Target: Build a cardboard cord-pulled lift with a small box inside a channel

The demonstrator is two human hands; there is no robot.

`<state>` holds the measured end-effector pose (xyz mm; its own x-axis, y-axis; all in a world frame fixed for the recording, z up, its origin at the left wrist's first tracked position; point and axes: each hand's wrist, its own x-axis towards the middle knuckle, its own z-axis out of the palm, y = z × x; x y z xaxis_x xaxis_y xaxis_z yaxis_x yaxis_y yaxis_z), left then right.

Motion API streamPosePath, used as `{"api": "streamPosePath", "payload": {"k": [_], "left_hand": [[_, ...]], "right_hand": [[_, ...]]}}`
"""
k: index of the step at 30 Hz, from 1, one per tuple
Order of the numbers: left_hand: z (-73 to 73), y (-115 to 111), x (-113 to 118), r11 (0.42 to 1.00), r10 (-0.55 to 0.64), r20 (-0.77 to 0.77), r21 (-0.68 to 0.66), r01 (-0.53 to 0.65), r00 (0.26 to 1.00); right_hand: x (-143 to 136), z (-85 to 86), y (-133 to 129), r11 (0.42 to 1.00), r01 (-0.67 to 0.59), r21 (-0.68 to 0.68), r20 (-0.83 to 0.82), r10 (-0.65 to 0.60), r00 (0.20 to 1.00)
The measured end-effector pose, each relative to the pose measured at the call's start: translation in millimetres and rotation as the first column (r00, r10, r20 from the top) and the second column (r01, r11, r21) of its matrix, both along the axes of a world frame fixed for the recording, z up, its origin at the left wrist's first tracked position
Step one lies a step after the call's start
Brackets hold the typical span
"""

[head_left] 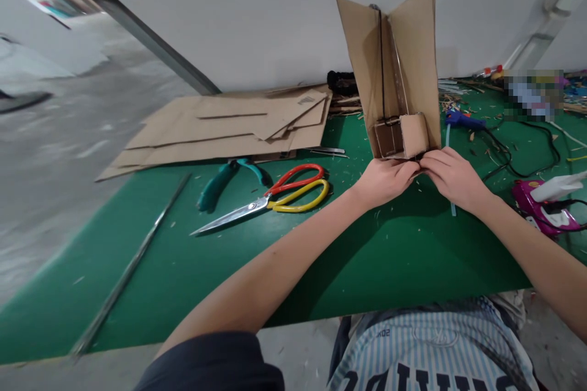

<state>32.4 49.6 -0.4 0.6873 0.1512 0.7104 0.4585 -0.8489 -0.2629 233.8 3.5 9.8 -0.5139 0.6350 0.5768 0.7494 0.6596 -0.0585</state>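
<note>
A folded cardboard piece [417, 55] stands upright like an open book, with a small cardboard box [414, 134] at its lower inside. A black cord [381, 61] and a thin pale string run down its inside to the box. My left hand [384, 182] and my right hand [452, 177] meet at its bottom front edge. Both hands have their fingers closed on this lower edge, the fingertips nearly touching. Whatever small part lies between the fingertips is hidden.
Flat cardboard sheets [220, 125] lie at the back left. Scissors [270, 198], teal pliers [220, 186] and thin metal rods [132, 266] are on the green table [367, 269]. At right are a blue glue gun [463, 120], cables and a magenta device [545, 208].
</note>
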Motion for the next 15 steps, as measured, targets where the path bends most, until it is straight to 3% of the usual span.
{"api": "streamPosePath", "payload": {"k": [7,15], "left_hand": [[2.2,0.0,-0.2,0.997,-0.037,-0.046,0.065,0.040,0.998],[0.8,0.0,-3.5,0.997,-0.028,-0.097,-0.067,0.022,0.995]], "right_hand": [[2.5,-1.8,-1.8,1.000,-0.014,-0.008,0.000,0.014,1.000],[8.7,-11.7,1.0,0.993,-0.043,-0.112,-0.093,0.033,0.995]]}}
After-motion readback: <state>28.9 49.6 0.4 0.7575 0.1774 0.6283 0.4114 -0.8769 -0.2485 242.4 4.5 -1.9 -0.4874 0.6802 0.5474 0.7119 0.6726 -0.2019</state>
